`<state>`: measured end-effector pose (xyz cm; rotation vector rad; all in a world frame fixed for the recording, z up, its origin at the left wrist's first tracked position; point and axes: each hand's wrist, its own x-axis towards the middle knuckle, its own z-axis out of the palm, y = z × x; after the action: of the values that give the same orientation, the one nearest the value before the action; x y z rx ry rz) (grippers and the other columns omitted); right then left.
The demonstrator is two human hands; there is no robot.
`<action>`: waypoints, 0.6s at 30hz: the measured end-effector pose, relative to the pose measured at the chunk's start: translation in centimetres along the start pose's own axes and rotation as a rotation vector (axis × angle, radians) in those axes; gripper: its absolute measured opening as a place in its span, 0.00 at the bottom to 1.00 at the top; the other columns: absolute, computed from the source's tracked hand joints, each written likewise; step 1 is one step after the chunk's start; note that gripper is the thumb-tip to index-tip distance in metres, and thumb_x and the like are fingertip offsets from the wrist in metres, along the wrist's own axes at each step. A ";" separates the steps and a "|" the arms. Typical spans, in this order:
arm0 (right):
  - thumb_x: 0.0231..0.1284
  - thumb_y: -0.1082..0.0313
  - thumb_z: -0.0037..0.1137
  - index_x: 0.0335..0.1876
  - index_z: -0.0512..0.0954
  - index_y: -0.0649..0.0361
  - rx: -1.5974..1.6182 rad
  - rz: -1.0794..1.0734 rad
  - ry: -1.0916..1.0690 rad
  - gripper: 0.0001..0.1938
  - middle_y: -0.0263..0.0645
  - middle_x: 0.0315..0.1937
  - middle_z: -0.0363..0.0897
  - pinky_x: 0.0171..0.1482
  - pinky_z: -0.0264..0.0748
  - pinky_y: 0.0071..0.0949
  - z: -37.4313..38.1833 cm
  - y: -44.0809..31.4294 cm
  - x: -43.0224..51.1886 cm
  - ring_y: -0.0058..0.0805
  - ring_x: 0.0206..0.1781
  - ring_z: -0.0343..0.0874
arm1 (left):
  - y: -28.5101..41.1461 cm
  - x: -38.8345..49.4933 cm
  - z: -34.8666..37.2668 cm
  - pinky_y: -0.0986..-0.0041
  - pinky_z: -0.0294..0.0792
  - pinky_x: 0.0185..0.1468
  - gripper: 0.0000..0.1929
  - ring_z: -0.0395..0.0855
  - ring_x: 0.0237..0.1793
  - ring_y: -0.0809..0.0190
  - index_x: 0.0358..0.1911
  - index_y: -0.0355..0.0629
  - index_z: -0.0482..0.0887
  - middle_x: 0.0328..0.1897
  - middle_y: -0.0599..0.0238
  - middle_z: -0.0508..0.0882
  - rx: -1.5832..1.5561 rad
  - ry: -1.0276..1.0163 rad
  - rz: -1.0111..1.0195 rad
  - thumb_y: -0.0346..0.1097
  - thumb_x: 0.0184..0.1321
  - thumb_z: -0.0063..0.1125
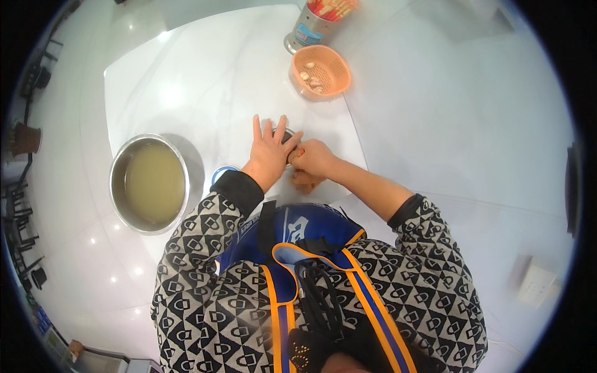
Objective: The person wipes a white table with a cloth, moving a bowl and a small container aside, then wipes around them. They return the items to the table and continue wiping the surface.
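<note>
My left hand (270,150) lies with fingers spread over a small round bowl (283,137) with a dark inside and a pale rim. The hand covers much of this bowl. Close against it, my right hand (316,157) is closed on a small brown object (294,155), which sits at the bowl's right side. My fingers hide most of that object, so its kind is unclear. Below the right hand is a blurred brownish shape (305,181) that I cannot make out. A blue-and-white round item (225,172) shows partly behind my left cuff.
The white marbled table (210,84) carries a large metal pot (114,186) of cloudy yellowish liquid at left. An orange plastic basket (343,77) holds several garlic cloves (311,80). Behind it stands a metal holder (310,30) full of red-and-tan sticks (332,8). A wall rises at right.
</note>
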<state>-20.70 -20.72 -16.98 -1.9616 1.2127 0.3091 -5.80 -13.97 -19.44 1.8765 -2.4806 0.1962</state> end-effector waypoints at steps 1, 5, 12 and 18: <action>0.49 0.60 0.57 0.26 0.82 0.63 0.012 -0.026 0.030 0.12 0.51 0.26 0.82 0.39 0.78 0.39 0.1 0.2 0.1 0.47 0.32 0.83 | -0.3 0.2 0.5 0.37 0.41 0.72 0.50 0.74 0.58 0.49 0.72 0.64 0.57 0.63 0.53 0.69 0.008 0.028 0.087 0.56 0.42 0.72; 0.49 0.61 0.57 0.25 0.83 0.64 -0.042 -0.033 0.027 0.12 0.49 0.26 0.83 0.39 0.79 0.38 0.0 0.7 0.4 0.46 0.32 0.83 | -0.5 1.2 0.7 0.35 0.36 0.73 0.39 0.78 0.54 0.53 0.72 0.63 0.59 0.62 0.55 0.71 -0.032 -0.252 0.126 0.47 0.55 0.62; 0.46 0.62 0.61 0.27 0.84 0.65 0.121 0.164 -0.083 0.11 0.49 0.27 0.84 0.40 0.80 0.35 -0.1 2.0 -1.0 0.42 0.33 0.85 | 1.6 1.8 -2.6 0.33 0.38 0.72 0.49 0.79 0.48 0.55 0.70 0.57 0.61 0.52 0.58 0.75 -0.170 -0.418 0.019 0.52 0.40 0.74; 0.48 0.64 0.63 0.26 0.83 0.66 0.284 0.298 -0.083 0.11 0.44 0.25 0.83 0.35 0.77 0.31 0.6 2.2 -0.7 0.29 0.27 0.79 | 2.3 2.3 -2.8 0.32 0.37 0.71 0.51 0.79 0.47 0.54 0.69 0.56 0.61 0.51 0.57 0.75 -0.218 -0.477 -0.056 0.53 0.37 0.75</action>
<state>-22.82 -20.28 -18.10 -1.5133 1.4123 0.3448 -8.77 -15.20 -16.65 2.0847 -2.5737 -0.5653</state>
